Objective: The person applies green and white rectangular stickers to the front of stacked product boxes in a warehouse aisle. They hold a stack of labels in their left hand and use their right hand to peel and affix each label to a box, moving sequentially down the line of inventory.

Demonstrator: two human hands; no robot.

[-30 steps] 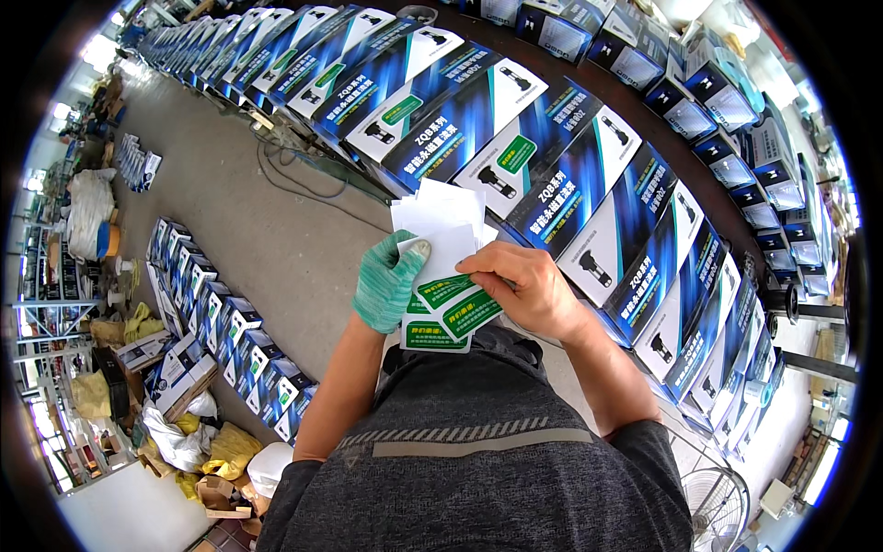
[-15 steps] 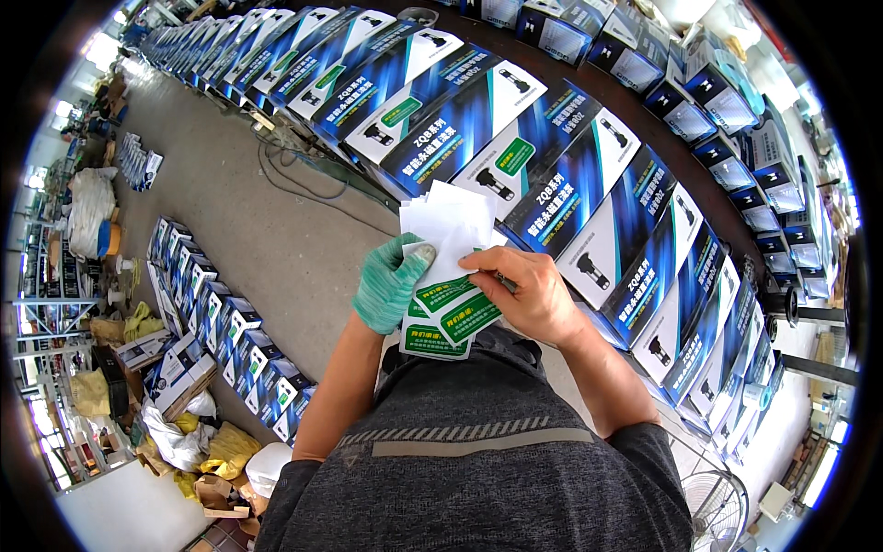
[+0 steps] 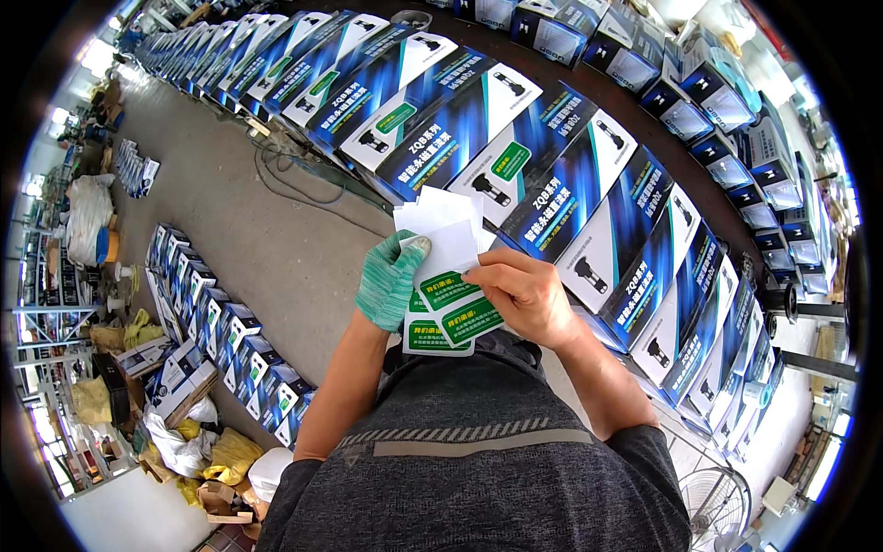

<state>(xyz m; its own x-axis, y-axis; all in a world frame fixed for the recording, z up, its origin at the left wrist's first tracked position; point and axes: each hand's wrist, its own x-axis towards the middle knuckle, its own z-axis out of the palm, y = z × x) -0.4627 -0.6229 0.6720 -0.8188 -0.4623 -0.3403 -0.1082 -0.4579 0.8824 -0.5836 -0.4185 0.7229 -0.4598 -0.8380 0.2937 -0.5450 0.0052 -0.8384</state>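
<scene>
Fingers of the bare right hand [image 3: 526, 294] pinch the right edge of the green-and-white cards [image 3: 445, 289]; the green-gloved left hand [image 3: 386, 283] clamps the white sheets [image 3: 438, 212] above them under its thumb. Both fan out between the hands, near the torso [image 3: 478, 460]. Printed boxes [image 3: 552, 216] line the far right. A slackening left thumb could spill the overlapping sheets onto the floor [image 3: 230, 202].

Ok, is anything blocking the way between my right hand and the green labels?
Nothing visible does: the right hand touches the green labels at their right edge. The gloved left hand grips from the other side, its thumb on the white sheets, not between them.
</scene>
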